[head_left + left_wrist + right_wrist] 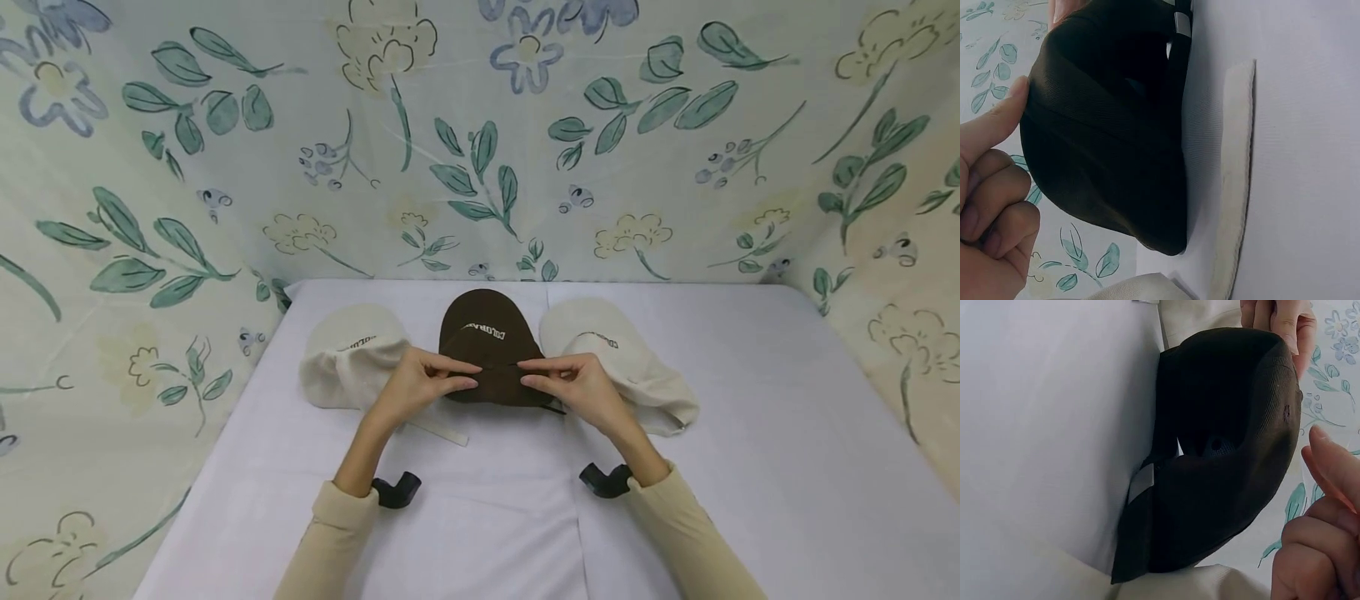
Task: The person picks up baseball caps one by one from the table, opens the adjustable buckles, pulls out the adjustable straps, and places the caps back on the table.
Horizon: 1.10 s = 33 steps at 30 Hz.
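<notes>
A dark brown baseball cap (487,321) with white lettering sits mid-table between two cream caps, its brim away from me. My left hand (416,379) pinches the crown's edge between thumb and index finger; the left wrist view shows the thumb (1013,103) against the fabric, other fingers curled. Opposite it, my right hand (581,383) has its thumb and index finger extended at the crown. In the right wrist view those fingertips (1322,440) stand slightly apart from the cloth. The cap's back opening and strap buckle (1142,482) face me.
One cream cap (356,325) lies left, its strap (438,431) stretched across the white tablecloth (480,533). Another cream cap (600,321) lies right, partly behind my right hand. Black wrist devices (401,490) hang at both cuffs. Floral cloth (480,250) hangs behind the table.
</notes>
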Motion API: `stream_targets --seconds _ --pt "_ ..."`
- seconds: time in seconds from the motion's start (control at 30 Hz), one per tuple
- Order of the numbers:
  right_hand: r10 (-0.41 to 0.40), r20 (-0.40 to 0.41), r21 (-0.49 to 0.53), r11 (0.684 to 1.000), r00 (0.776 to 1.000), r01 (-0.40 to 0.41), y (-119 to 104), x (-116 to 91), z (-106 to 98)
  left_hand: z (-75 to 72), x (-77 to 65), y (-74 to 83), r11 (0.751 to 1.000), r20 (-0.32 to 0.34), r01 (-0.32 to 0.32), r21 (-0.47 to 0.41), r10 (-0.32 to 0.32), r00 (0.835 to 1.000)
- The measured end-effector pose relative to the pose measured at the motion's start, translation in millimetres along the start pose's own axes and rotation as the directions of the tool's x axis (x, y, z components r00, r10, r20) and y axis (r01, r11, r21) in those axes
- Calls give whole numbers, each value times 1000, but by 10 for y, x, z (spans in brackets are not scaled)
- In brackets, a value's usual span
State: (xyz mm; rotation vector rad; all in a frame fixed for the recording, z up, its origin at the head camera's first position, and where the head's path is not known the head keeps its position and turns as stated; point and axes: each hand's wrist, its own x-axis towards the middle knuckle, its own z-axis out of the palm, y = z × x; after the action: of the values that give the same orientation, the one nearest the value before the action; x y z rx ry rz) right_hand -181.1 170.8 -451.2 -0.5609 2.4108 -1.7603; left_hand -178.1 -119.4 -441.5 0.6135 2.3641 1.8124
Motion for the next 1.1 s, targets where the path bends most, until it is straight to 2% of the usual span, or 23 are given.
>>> stream_targets --seconds 0.4,0.6,0.83,1.1 --pt "9 -35 -32 999 999 -10 57 21 122 25 23 -18 999 -22 -29 19 29 999" --pt "28 -63 -55 998 998 -32 61 36 170 25 19 -37 1000 -28 -13 19 14 1000" --pt "63 -53 -54 996 997 -66 66 51 166 38 25 -21 1000 -40 -18 12 18 999" --pt "39 -63 -44 998 997 -42 83 35 188 65 43 -42 999 -52 -47 23 49 997"
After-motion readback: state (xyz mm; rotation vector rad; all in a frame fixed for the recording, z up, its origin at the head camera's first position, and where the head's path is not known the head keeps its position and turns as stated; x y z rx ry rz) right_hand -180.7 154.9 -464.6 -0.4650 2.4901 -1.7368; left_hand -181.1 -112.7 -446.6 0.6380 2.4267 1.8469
